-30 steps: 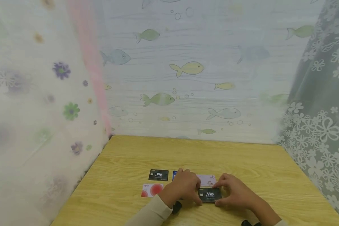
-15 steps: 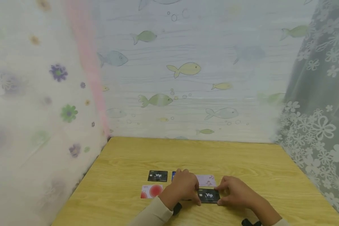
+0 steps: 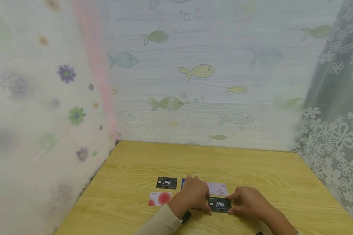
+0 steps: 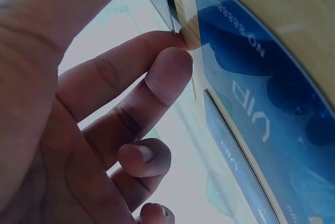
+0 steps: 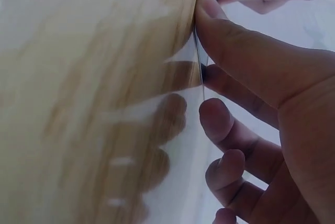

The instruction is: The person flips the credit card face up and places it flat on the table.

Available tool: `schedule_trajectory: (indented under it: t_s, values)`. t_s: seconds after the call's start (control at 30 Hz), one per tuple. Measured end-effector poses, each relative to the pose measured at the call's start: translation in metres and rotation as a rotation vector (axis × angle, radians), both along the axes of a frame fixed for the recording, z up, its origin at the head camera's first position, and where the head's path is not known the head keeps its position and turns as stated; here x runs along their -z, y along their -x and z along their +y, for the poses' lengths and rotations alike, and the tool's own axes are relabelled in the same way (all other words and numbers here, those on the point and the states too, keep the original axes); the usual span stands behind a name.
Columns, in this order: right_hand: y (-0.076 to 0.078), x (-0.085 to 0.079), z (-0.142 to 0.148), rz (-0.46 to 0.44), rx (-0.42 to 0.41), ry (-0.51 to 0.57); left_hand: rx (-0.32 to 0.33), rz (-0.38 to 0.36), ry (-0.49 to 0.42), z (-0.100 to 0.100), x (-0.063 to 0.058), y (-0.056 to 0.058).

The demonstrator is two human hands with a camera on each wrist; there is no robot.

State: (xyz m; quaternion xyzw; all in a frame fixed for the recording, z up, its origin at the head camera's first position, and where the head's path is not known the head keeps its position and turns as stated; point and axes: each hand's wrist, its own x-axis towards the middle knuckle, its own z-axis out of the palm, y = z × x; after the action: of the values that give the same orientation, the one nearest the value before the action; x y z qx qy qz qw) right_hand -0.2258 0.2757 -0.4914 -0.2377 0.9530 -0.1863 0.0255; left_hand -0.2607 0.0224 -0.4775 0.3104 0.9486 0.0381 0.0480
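Observation:
A black Vip card [image 3: 220,205] lies flat on the wooden table, front right among several cards. My left hand [image 3: 194,194] holds its left side, thumb at the near corner and index finger at the far corner. At its right corners, thumb and index finger of my right hand [image 3: 251,202] hold it the same way. In the right wrist view the right thumb [image 5: 214,17] touches the card's edge. A blue VIP card [image 4: 251,93] lies close to the left hand in the left wrist view, mostly hidden under that hand in the head view.
Another black Vip card [image 3: 166,183] lies back left, a red-and-white card [image 3: 160,198] before it. A pink flowered card [image 3: 218,188] lies behind the held card. Part of another blue card [image 3: 183,183] shows beside the left hand. Printed curtains [image 3: 170,81] surround the table [image 3: 206,160].
My right fingertips have slid slightly outward toward the black Vip card's right edge. The left hand keeps its place at the left corners. The head view has shifted a little.

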Motion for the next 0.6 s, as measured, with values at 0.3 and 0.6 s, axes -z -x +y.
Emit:
schedule_trajectory:
  t_s: [0.3, 0.6]
  values:
    - [-0.0049, -0.0018, -0.0027, -0.017, 0.027, 0.002, -0.003, -0.021, -0.005, -0.0032, -0.0006, -0.0007]
    - [-0.0008, -0.0059, -0.0043, 0.067, 0.019, -0.069, 0.005, 0.017, -0.039, -0.0063, 0.0065, 0.0002]
